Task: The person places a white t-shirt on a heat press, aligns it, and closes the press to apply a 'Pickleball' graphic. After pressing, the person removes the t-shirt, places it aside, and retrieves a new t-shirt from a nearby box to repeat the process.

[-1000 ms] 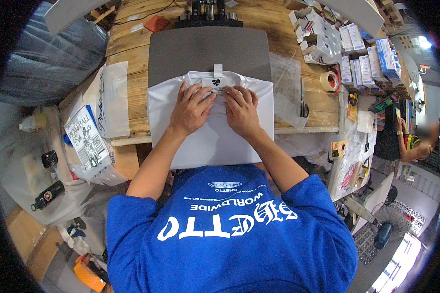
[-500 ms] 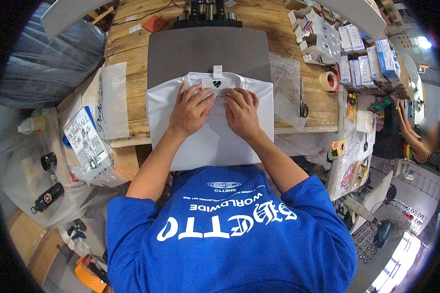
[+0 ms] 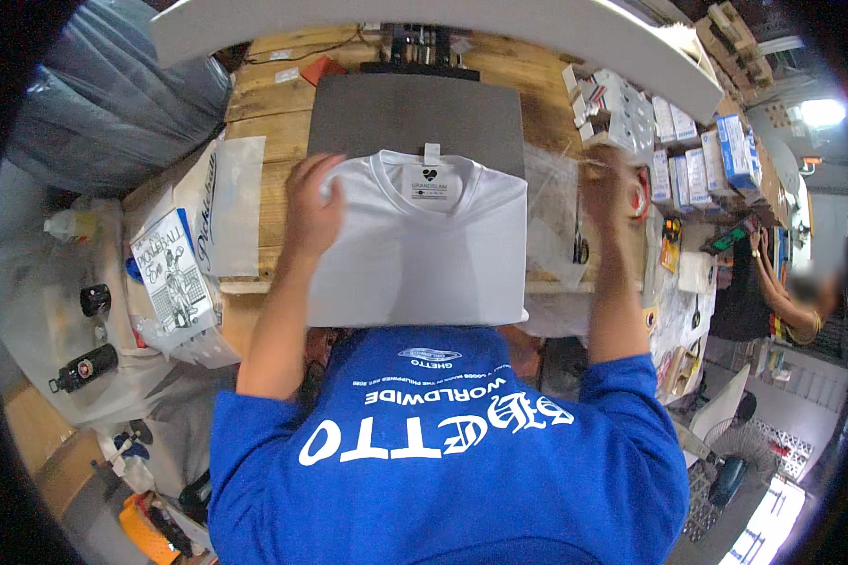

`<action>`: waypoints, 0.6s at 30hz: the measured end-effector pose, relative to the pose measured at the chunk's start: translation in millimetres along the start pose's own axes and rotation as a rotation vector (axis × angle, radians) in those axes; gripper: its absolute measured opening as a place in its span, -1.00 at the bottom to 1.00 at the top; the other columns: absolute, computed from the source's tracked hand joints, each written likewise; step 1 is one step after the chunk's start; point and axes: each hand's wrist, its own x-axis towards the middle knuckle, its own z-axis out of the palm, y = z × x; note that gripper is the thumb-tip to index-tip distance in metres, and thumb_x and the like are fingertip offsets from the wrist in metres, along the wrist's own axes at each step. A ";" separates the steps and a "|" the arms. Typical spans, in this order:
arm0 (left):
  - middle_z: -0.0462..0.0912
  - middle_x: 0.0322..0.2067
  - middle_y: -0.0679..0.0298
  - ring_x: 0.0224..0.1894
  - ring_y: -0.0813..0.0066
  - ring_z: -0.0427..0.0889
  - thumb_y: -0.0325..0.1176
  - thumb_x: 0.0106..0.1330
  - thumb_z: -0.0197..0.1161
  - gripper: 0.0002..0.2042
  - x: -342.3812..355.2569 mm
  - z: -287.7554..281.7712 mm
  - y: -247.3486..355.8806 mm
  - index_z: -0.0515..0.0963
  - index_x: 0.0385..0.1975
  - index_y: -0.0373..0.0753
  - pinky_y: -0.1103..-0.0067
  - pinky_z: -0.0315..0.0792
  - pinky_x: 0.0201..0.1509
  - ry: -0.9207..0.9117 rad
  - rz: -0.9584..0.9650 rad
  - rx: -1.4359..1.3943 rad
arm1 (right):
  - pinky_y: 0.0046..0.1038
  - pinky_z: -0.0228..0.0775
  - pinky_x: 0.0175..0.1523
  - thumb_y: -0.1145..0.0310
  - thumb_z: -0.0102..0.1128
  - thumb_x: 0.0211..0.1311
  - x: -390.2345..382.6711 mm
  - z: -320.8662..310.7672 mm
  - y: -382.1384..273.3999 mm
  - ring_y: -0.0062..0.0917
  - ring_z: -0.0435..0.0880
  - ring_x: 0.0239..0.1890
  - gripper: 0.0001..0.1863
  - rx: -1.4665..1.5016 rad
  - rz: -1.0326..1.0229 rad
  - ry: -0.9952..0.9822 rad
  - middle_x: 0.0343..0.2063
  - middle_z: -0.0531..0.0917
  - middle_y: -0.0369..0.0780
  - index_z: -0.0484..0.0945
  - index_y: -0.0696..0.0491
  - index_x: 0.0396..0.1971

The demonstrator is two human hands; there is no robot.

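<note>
A white T-shirt (image 3: pixel 396 273) lies smooth over a dark grey flat board (image 3: pixel 415 113), whose far part shows beyond the collar. Inside the neckline is a pale label (image 3: pixel 430 183) with a black heart, and a small white tab (image 3: pixel 432 153) stands at the collar's back edge. My left hand (image 3: pixel 316 207) is raised at the shirt's left shoulder, its fingers a little blurred but apart, holding nothing visible. Off the shirt to the right, my right hand (image 3: pixel 610 193) is smeared by motion over the table near clear plastic film (image 3: pixel 551 212); its fingers cannot be made out.
Black-handled scissors (image 3: pixel 581 249) lie by the film, near a tape roll (image 3: pixel 642 193). Boxes (image 3: pixel 693 174) stand at the far right. A printed sheet (image 3: pixel 171 268) and a translucent bag (image 3: pixel 236 207) lie left. A pale curved bar (image 3: pixel 443 24) crosses the top. Another person (image 3: pixel 787 301) is at right.
Both hands have left the shirt's collar and moved apart, the left one outward to the shoulder, the right one far to the right. The neckline and label are now uncovered.
</note>
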 end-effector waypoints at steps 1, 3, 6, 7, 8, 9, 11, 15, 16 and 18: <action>0.65 -0.01 0.09 0.10 0.08 0.59 -0.48 0.28 0.27 -0.69 -13.5 -23.4 -15.4 0.60 0.02 -0.32 0.29 0.41 0.26 -0.009 -0.135 0.032 | -0.34 0.52 -0.01 0.53 0.34 0.10 33.2 -46.6 7.1 -0.35 0.70 -0.15 -0.80 -0.073 -0.184 0.084 -0.29 0.72 -0.19 0.67 0.07 -0.23; 0.67 -0.01 0.06 0.07 0.17 0.64 -0.41 0.36 0.29 -0.68 -50.7 -66.0 -41.5 0.58 0.06 -0.39 0.37 0.47 0.22 0.024 -0.388 -0.044 | -0.36 0.52 -0.05 0.27 0.27 0.32 98.3 -114.1 -12.0 -0.40 0.68 -0.22 -0.78 -0.311 0.223 0.383 -0.32 0.72 -0.23 0.70 0.05 -0.14; 0.68 -0.02 0.08 0.03 0.38 0.65 -0.35 0.43 0.29 -0.66 -104.3 -110.5 -63.5 0.56 0.08 -0.43 0.48 0.49 0.18 0.072 -0.683 -0.143 | -0.42 0.57 -0.06 0.13 0.29 0.36 173.5 -171.6 -98.9 -0.48 0.76 -0.23 -0.68 -0.245 -0.473 0.598 -0.23 0.79 -0.18 0.73 0.09 -0.15; 0.68 -0.03 0.09 0.02 0.39 0.65 -0.35 0.43 0.29 -0.67 -115.5 -119.4 -66.9 0.56 0.08 -0.43 0.48 0.49 0.16 0.076 -0.652 -0.157 | -0.42 0.56 -0.08 0.14 0.29 0.34 188.6 -179.8 -135.1 -0.48 0.75 -0.25 -0.69 -0.263 -0.578 0.491 -0.25 0.78 -0.18 0.73 0.09 -0.16; 0.68 -0.03 0.10 0.01 0.40 0.64 -0.35 0.44 0.28 -0.67 -123.0 -126.6 -68.6 0.56 0.08 -0.43 0.49 0.50 0.15 0.082 -0.684 -0.176 | -0.42 0.55 -0.10 0.15 0.29 0.32 191.7 -178.6 -167.5 -0.48 0.74 -0.26 -0.70 -0.337 -0.715 0.299 -0.27 0.77 -0.18 0.72 0.09 -0.18; 0.68 -0.04 0.10 0.00 0.41 0.64 -0.35 0.45 0.27 -0.68 -126.8 -130.2 -68.7 0.56 0.07 -0.43 0.50 0.50 0.14 0.083 -0.776 -0.203 | -0.42 0.54 -0.11 0.17 0.29 0.30 190.1 -172.8 -196.0 -0.47 0.73 -0.28 -0.71 -0.401 -0.819 0.061 -0.28 0.76 -0.18 0.72 0.09 -0.19; 0.69 -0.06 0.12 -0.03 0.40 0.65 -0.36 0.40 0.31 -0.68 -126.6 -131.2 -64.6 0.57 0.06 -0.41 0.48 0.51 0.12 0.120 -0.703 -0.204 | -0.42 0.52 -0.15 0.19 0.29 0.27 172.8 -155.6 -235.5 -0.47 0.71 -0.32 -0.72 -0.474 -0.937 -0.412 -0.32 0.75 -0.18 0.71 0.10 -0.22; 0.70 -0.11 0.13 -0.08 0.34 0.67 -0.40 0.27 0.38 -0.68 -123.3 -113.3 -47.0 0.61 0.01 -0.34 0.44 0.52 0.09 -0.054 -0.487 -0.100 | -0.41 0.48 -0.23 0.24 0.30 0.19 144.5 -131.1 -266.7 -0.45 0.68 -0.39 -0.76 -0.541 -0.962 -0.781 -0.39 0.71 -0.18 0.70 0.10 -0.28; 0.70 -0.13 0.13 -0.08 0.31 0.67 -0.41 0.23 0.40 -0.68 -123.7 -107.3 -42.4 0.63 -0.02 -0.32 0.42 0.52 0.10 -0.091 -0.492 -0.068 | -0.41 0.47 -0.24 0.25 0.30 0.17 144.7 -128.6 -270.4 -0.45 0.67 -0.41 -0.77 -0.554 -0.960 -0.770 -0.41 0.70 -0.18 0.69 0.10 -0.29; 0.71 -0.15 0.14 -0.09 0.36 0.67 -0.44 0.27 0.35 -0.76 -120.1 -101.5 -36.9 0.65 -0.08 -0.35 0.44 0.52 0.09 -0.079 -0.486 -0.065 | -0.41 0.45 -0.28 0.28 0.30 0.13 154.5 -129.0 -280.9 -0.44 0.65 -0.44 -0.78 -0.592 -0.960 -0.712 -0.45 0.68 -0.18 0.68 0.11 -0.32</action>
